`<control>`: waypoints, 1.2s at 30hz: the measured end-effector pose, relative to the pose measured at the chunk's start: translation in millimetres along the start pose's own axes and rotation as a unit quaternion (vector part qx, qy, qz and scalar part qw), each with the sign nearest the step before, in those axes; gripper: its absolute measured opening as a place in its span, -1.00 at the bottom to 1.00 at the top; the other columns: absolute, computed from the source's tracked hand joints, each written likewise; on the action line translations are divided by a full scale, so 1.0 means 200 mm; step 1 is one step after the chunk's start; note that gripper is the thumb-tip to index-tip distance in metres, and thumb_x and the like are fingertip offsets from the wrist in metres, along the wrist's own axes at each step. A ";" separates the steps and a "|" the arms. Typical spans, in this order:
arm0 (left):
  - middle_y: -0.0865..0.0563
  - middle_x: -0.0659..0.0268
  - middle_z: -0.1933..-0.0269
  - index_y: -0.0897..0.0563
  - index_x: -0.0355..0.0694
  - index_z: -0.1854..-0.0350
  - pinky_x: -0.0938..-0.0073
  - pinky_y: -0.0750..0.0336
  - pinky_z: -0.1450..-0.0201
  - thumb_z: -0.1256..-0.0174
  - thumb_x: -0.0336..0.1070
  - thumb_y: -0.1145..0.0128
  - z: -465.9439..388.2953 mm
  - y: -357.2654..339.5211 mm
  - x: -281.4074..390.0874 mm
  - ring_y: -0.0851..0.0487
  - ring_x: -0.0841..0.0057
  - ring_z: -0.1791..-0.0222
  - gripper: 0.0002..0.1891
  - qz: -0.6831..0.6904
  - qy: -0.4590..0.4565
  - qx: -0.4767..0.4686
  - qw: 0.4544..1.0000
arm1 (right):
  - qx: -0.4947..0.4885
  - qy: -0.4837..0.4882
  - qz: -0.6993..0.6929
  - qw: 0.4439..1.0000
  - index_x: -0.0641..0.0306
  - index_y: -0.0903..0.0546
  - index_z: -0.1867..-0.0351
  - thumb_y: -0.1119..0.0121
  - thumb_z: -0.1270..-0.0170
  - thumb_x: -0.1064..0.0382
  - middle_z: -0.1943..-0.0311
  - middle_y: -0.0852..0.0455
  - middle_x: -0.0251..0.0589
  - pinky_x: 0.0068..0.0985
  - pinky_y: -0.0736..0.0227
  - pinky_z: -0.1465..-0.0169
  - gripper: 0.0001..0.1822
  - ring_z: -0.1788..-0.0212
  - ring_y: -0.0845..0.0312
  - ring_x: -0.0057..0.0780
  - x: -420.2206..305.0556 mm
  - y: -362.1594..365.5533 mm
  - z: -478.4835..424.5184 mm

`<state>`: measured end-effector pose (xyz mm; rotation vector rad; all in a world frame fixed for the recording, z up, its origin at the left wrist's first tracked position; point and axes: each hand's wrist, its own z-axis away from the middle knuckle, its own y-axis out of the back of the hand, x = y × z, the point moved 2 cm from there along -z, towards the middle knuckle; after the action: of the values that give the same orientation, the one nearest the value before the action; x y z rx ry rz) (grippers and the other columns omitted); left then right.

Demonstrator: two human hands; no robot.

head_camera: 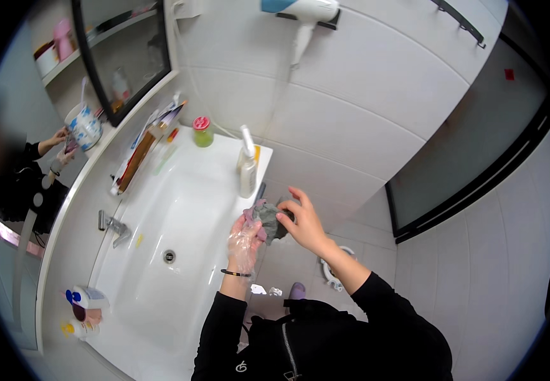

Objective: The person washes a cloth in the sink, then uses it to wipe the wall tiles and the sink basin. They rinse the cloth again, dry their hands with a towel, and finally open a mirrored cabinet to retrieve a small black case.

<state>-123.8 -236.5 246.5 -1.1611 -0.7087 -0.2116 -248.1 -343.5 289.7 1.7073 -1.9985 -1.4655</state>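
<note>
My left hand point(245, 243) is in a clear plastic glove, with a dark bracelet at the wrist. It grips a bundle of crumpled cloths, one pink point(251, 216) and one grey-green point(268, 221), near the sink's right edge. My right hand point(301, 221) is ungloved; its thumb and fingers pinch the right side of the grey-green cloth, where a darker piece partly shows. Left of my hands lies a wide white sink point(160, 305) with a drain point(169, 256) and a chrome faucet point(115, 228).
A spray bottle point(247, 171) and a red-lidded green jar point(203, 133) stand at the sink's far end. Pump bottles point(89, 297) stand on its left rim. A mirror point(56, 143) is at left, a hair dryer point(303, 14) on the wall, a glass door point(470, 133) at right.
</note>
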 end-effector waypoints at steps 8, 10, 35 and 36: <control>-0.56 0.23 -0.06 -0.30 -0.31 -0.27 0.53 -0.49 -0.05 -0.25 -0.55 -0.02 -0.22 -0.43 -0.35 -0.56 0.54 -0.01 -0.50 -0.099 -0.045 0.002 0.994 | -0.087 -0.349 -0.518 0.776 0.26 -0.44 -0.02 -0.12 -0.31 0.30 0.00 -0.54 -0.29 -0.48 -0.55 0.02 -0.72 0.03 -0.53 -0.52 0.43 0.18 0.21; -0.59 0.27 0.00 -0.30 -0.30 -0.27 0.54 -0.50 0.00 -0.25 -0.54 -0.03 -0.27 -0.54 -0.44 -0.56 0.60 0.03 -0.50 -0.140 -0.040 -0.008 0.989 | -0.039 -0.395 -0.594 0.700 0.27 -0.42 -0.03 -0.11 -0.32 0.30 0.05 -0.57 -0.32 -0.49 -0.56 0.04 -0.71 0.07 -0.55 -0.54 0.49 0.23 0.25; -0.53 0.17 -0.15 -0.36 -0.17 -0.28 0.49 -0.57 0.09 -0.13 -0.49 -0.16 -1.38 -1.94 -0.35 -0.62 0.48 0.08 -0.41 -0.464 -0.304 -0.204 0.806 | 0.376 0.056 0.128 0.916 0.30 -0.55 0.08 -0.11 -0.12 0.47 -0.01 -0.51 -0.04 -0.30 -0.41 -0.08 -0.71 -0.08 -0.43 -0.11 1.22 1.29 -0.95; -0.54 0.16 -0.14 -0.39 -0.18 -0.26 0.48 -0.56 0.07 -0.14 -0.49 -0.15 -1.45 -1.96 -0.35 -0.62 0.45 0.07 -0.44 -0.490 -0.350 -0.208 0.771 | 0.346 0.077 0.181 0.917 0.29 -0.55 0.05 -0.09 -0.11 0.47 -0.07 -0.49 -0.03 -0.28 -0.38 -0.12 -0.68 -0.14 -0.39 -0.08 1.33 1.24 -1.00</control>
<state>-257.4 -668.0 441.8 -1.1749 -2.0088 -0.8776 -383.6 -702.0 448.1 1.4393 -2.7386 -0.5048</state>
